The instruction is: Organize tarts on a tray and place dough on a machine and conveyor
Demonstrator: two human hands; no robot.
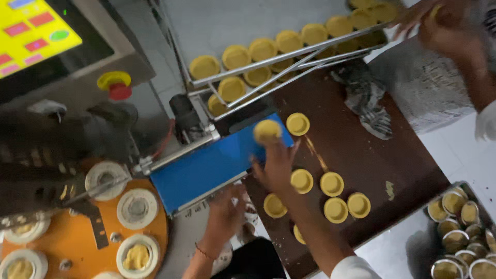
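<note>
Six or so yellow tart shells (331, 184) sit loose on the dark brown tray (413, 170), just right of the blue conveyor belt (206, 168), which I'll use as the anchor for everything. The right hand (276, 168) is over the belt's right end, fingers pinched on one more shell (267, 131) lifted off it. The left hand (225, 212) is just below the belt's lower edge, fingers curled down; can't tell if it's holding anything, too blurry.

My take on doing this bit well: grip the shell by its rim only, lightly, since pressed dough like that probably dents easily, and set it flat beside the others without touching them.

Signs and stuff: up-left of the belt is a bright yellow touchscreen (31, 31) with red, blue and green buttons, and right under it a red mushroom stop button on a yellow round base (118, 87). Below-left of the belt is an orange turntable (72, 235) with white ring moulds. Above the belt, a slanted rail rack (289, 57) carries more shells. Far right, another person's hand (444, 26) and a tray of foil cups (460, 232).
</note>
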